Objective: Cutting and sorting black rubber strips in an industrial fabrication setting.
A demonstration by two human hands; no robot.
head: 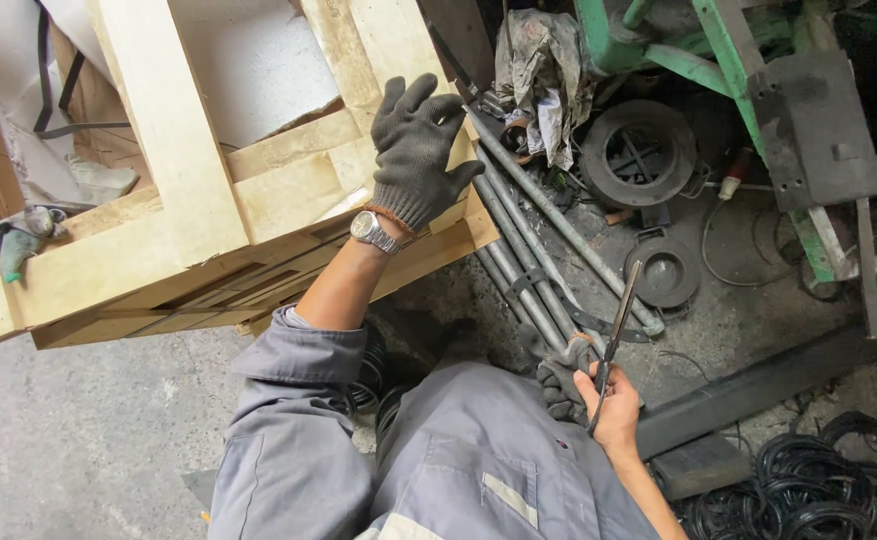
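My left hand (417, 150) wears a dark grey knit glove and has a metal watch (371, 231) on the wrist. It is raised with fingers spread, holding nothing, over the edge of a pale wooden crate (174, 190). My right hand (614, 405) is bare and sits low by my grey trouser leg. It grips a slender metal tool (619, 320) that points up and away from me. A second dark glove (559, 378) is bunched against the same hand.
Several grey metal pipes (519, 230) lie slanted beside the crate. Black round metal parts (639, 150), a dirty rag (544, 70) and a green machine frame (729, 60) sit behind. Black rubber rings (809, 490) are piled at lower right beside a dark metal bar (749, 390).
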